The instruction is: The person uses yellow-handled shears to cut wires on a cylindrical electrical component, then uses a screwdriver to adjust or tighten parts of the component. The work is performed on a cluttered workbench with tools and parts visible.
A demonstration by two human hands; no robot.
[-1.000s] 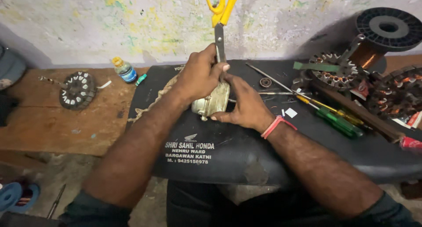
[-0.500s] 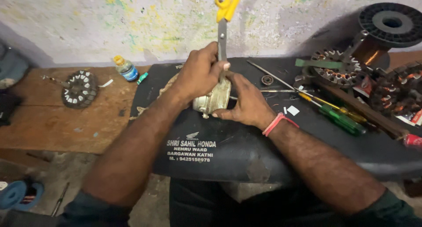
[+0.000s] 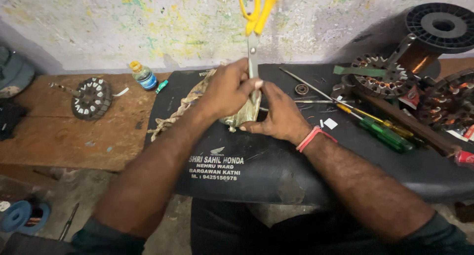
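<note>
The scissors (image 3: 255, 25) stand nearly upright, long axis running 12 to 6 o'clock: yellow handles at 12, against the paint-flecked wall, blades pointing down into the hands. The left hand (image 3: 229, 89) closes its grip around the blades just below the pivot, fingers pressed together on the steel. Directly beneath, at 6 o'clock from that grip, sits a small pale metal part (image 3: 243, 117) on the black padded worktop (image 3: 256, 171); it is mostly covered, so its exact form cannot be told. The right hand (image 3: 279, 114) cups this part from the 3 o'clock side, fingers curled on it. Both hands touch it; the left is nearer the scissors. Both forearms converge from 6 o'clock, wrists low. A green-handled screwdriver (image 3: 385, 135) lies well apart at 3 o'clock, a frayed rope (image 3: 177, 114) at 9 o'clock.
</note>
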